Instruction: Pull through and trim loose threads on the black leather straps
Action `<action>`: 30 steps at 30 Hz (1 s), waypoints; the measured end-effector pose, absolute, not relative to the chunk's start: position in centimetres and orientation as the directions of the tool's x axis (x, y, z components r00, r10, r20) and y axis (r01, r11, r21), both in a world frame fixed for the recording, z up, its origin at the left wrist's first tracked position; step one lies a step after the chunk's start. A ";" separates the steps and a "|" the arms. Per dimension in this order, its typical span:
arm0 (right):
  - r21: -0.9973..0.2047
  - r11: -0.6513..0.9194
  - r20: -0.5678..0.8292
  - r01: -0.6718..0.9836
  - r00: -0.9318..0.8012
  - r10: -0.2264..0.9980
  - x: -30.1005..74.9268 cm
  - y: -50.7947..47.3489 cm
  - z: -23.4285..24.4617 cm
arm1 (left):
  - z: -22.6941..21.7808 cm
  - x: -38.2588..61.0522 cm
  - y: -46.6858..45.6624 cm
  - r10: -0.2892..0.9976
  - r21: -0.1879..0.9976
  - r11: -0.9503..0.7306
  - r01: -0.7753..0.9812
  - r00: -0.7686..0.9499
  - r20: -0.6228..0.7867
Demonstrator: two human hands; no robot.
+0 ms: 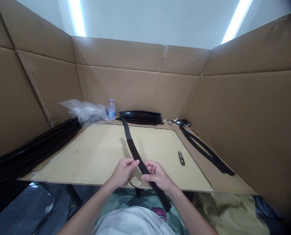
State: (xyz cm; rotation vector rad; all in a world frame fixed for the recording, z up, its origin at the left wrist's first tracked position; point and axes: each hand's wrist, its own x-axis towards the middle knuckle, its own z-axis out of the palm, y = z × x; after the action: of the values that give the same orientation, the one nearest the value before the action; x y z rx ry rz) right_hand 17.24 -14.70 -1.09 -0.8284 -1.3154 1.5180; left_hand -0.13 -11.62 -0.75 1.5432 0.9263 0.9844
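Note:
A long black strip (133,148) runs from the far middle of the wooden board (94,153) toward me and ends over my lap. My left hand (123,171) pinches the strip's left edge near the board's front edge. My right hand (157,176) grips the strip from the right, a little nearer to me. A thin dark cord loops below the strip between my hands.
Small black snips (181,157) lie on the board to the right. More black strips lie at the right (206,151), stacked at the back (140,117) and piled at the left (35,147). A water bottle (111,109) and a plastic bag (85,111) stand at the back. Cardboard walls (245,114) surround the table.

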 end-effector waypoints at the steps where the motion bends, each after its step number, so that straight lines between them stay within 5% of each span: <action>1: -0.976 0.020 0.094 -0.217 -0.333 0.938 17.2 -14.8 -1.0 | -0.6 -0.1 -11.7 0.921 0.983 -0.170 0.069 0.366 0.133; 14: -0.912 -0.150 -0.009 -0.381 -0.347 0.938 17.1 -14.9 -1.0 | 0.0 -0.1 -12.0 0.909 0.953 -0.276 0.124 0.355 0.217; 30: -0.958 -0.050 0.053 -0.284 -0.344 0.937 16.8 -15.0 -1.4 | -0.8 0.1 -11.7 0.904 0.948 -0.288 0.132 0.365 0.224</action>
State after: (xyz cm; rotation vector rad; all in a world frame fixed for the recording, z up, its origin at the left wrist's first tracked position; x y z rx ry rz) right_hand 16.79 -15.01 -1.38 -0.7957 -1.2314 1.5858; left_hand 0.07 -11.73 -0.79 1.6856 0.9301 1.0283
